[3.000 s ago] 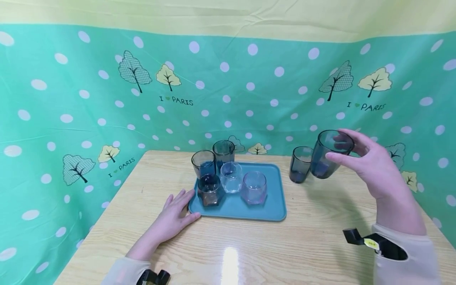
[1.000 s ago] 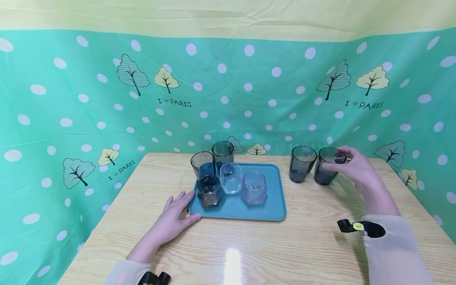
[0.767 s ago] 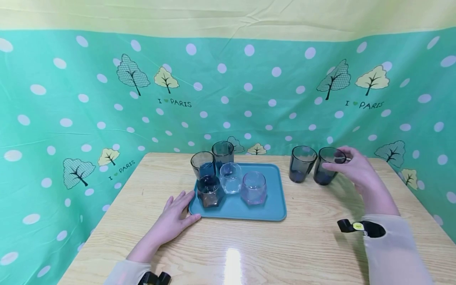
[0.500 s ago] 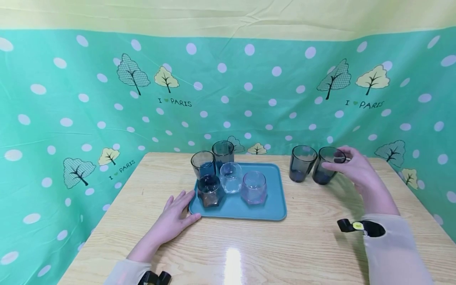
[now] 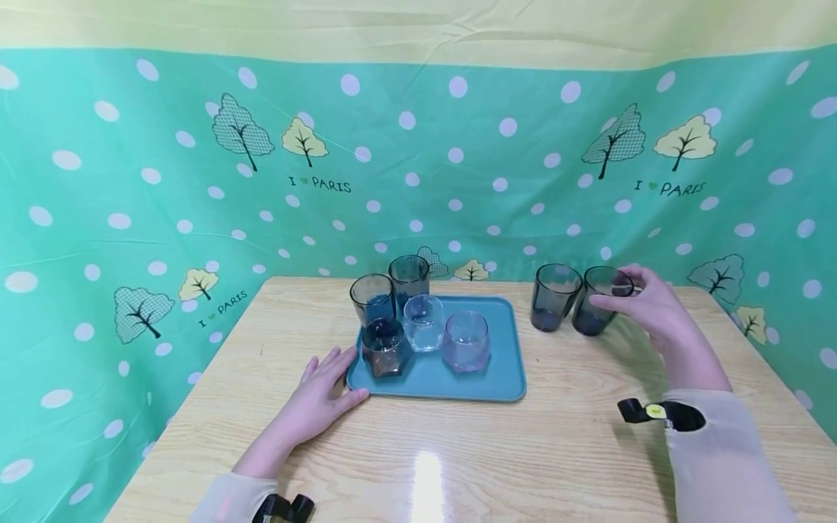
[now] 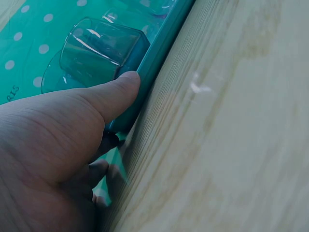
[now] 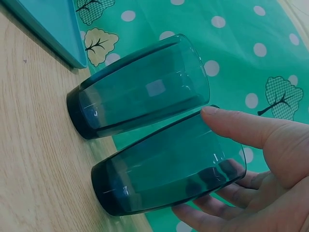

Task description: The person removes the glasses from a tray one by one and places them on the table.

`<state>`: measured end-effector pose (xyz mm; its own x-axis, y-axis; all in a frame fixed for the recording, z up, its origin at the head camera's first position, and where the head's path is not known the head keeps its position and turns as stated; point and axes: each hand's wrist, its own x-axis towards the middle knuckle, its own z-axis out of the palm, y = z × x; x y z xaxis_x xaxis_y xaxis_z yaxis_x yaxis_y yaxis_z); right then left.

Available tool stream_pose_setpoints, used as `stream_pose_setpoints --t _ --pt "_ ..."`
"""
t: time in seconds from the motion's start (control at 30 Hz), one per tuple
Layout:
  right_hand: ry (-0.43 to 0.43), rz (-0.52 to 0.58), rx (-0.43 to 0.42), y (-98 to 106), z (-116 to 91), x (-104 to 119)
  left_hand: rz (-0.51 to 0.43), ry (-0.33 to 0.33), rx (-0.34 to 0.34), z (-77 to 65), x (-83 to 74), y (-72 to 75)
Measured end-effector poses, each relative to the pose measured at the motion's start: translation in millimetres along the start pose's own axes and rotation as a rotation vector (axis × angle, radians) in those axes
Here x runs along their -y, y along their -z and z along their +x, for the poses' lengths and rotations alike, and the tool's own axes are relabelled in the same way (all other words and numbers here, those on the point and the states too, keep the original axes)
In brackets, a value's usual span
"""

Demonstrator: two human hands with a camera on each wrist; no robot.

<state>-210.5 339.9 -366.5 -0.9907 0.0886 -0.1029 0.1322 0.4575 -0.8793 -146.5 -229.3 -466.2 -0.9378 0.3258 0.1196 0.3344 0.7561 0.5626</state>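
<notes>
We saw the right hand (image 5: pixel 657 312) stretched forward, its forearm angled in from the lower right, thumb on the near side of a tall smoky-grey glass tumbler (image 5: pixel 591 318) and curled fingers on the far side, gripping it near the rim. The left hand (image 5: pixel 317 399) lay low with fingers extended, its fingertips and thumb touching the left end of a blue rectangular tray (image 5: pixel 503 363).

We found the gripped tumbler at the right of the pale wood-grain table (image 5: pixel 556 450), its mouth up and its long axis close to vertical. Just to its left stood a matching smoky-grey tumbler (image 5: pixel 552 299), also upright; we could not tell whether their rims touched.

On the green dotted curtain (image 5: pixel 418 203) behind, we read "I PARIS" with a green heart between the words, printed more than once. The yellow label (image 5: pixel 655 412) at the right wrist was too small to read.
</notes>
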Motion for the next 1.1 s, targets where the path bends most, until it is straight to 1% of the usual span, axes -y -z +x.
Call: stream_pose_setpoints --t 0.3,0.6,0.73,0.87,0.93,1.1 --pt "0.002 0.002 0.007 -0.4 0.3 2.5 -0.008 0.009 0.002 0.7 1.4 -0.2" --pt "0.006 -0.005 0.021 -0.1 0.2 0.8 -0.008 0.013 0.005 0.1 -1.0 0.9" --pt "0.027 -0.027 -0.006 -0.6 -2.8 3.6 -0.012 0.009 0.001 -0.8 -2.5 1.3" --pt "0.056 -0.028 -0.06 -2.0 -8.1 11.1 -0.011 0.006 0.002 -1.3 -2.4 1.3" --pt "0.066 -0.018 -0.085 -3.4 -11.3 16.9 -0.011 0.006 0.004 -1.2 -2.2 1.1" --pt "0.109 -0.033 -0.149 -11.0 -16.8 36.4 -0.005 0.008 0.003 -0.3 0.1 0.2"
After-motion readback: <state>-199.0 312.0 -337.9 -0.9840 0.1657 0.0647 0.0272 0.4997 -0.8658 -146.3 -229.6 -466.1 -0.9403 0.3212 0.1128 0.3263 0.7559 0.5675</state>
